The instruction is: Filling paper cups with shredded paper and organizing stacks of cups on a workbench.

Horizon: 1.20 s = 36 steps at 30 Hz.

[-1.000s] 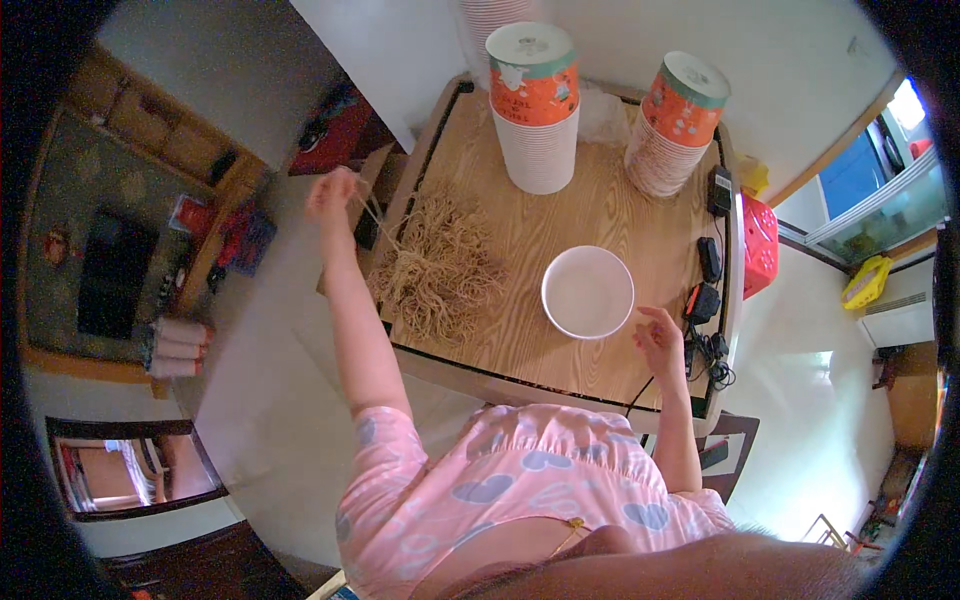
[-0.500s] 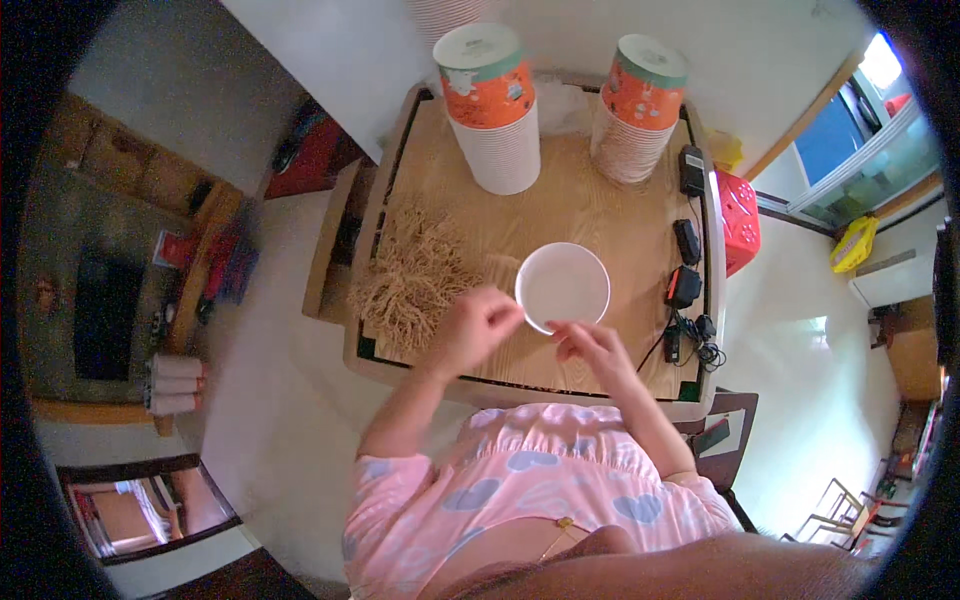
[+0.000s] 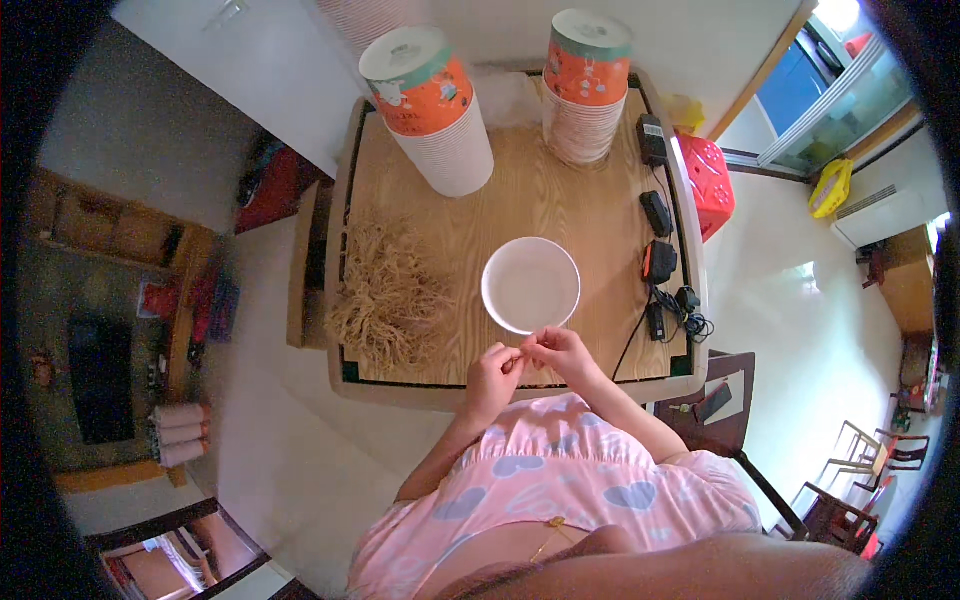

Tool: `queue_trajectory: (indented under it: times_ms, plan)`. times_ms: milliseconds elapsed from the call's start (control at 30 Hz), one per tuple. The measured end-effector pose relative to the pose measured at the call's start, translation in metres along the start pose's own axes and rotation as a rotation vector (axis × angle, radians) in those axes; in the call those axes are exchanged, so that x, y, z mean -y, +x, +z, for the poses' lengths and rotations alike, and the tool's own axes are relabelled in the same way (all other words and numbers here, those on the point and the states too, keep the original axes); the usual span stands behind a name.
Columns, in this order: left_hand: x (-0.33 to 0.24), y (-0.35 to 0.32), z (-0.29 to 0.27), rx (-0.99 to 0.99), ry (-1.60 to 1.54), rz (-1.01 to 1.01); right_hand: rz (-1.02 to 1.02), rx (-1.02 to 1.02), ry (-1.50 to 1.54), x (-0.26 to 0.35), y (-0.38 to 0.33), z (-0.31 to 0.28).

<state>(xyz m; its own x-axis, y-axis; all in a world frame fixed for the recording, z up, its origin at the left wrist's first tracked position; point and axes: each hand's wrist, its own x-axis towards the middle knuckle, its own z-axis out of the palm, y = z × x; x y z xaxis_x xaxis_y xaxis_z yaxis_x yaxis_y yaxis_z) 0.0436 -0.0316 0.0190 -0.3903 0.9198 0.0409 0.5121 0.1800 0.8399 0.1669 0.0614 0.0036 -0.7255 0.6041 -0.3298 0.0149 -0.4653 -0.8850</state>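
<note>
Landmark: white bowl (image 3: 531, 285). On my feed, the left hand (image 3: 492, 384) and right hand (image 3: 563, 356) sit together on its wearer's side, fingers closed in pinches; I cannot tell what they grip. Twine bundle (image 3: 388, 300) lies left of the bowl, apart from both hands.

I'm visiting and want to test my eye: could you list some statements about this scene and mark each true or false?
1. The white bowl is upside down. False: its opening faces up.
2. The tangled tan strands lie left of the bowl. True.
3. The left hand is inside the bowl. False: it is beside the right hand.
4. Two orange-and-green-topped stacks stand beyond the bowl. True.
</note>
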Motion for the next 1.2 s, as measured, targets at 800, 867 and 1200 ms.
queue_trajectory:
  times_ms: [800,867,1200]
  plan:
    - [0.027,-0.015,-0.036,-0.04,-0.005,-0.038,0.053,-0.276,0.337,0.01,-0.022,-0.01]
    - [0.032,-0.015,-0.044,0.001,0.045,-0.04,0.029,-0.293,0.309,0.006,-0.023,-0.008]
    - [0.068,-0.017,-0.057,0.15,0.306,-0.219,-0.037,-0.278,0.051,0.006,-0.023,0.0]
